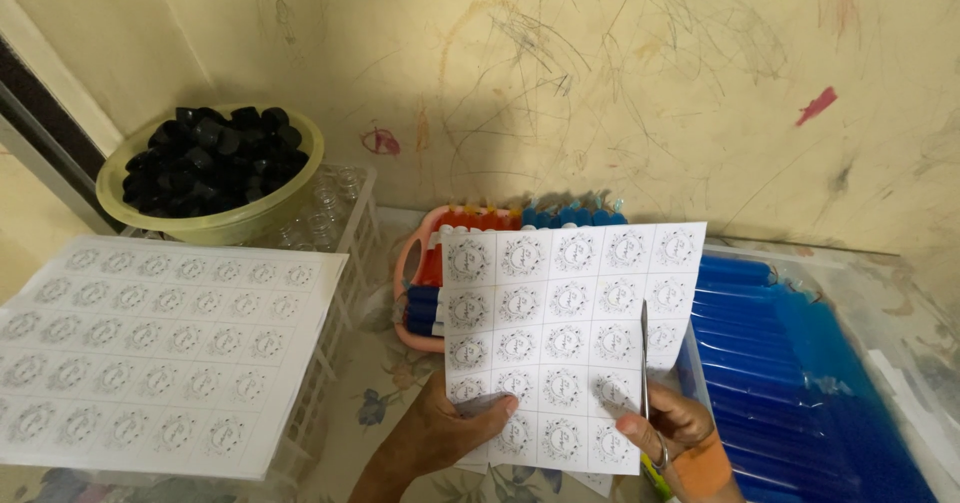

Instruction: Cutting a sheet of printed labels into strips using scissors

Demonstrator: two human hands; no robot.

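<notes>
While the left hand (450,425) pinches the label sheet (570,338) (gridded, white), the right hand (672,428) seemingly grips scissors (644,363).

Two white paper sheets printed with a grid of round emblem labels: one held sheet (570,338), five columns by five rows visible; one flat sheet (160,348) at left. One pair of scissors (645,363). One yellow-green plastic bowl (215,225) of black caps (215,158), too many to count. One pink basket (408,298). Two hands: left (450,425), right (668,421).

White label sheet (570,333) with grey round emblems, black caps (212,158), blue tubes (790,363)
</notes>
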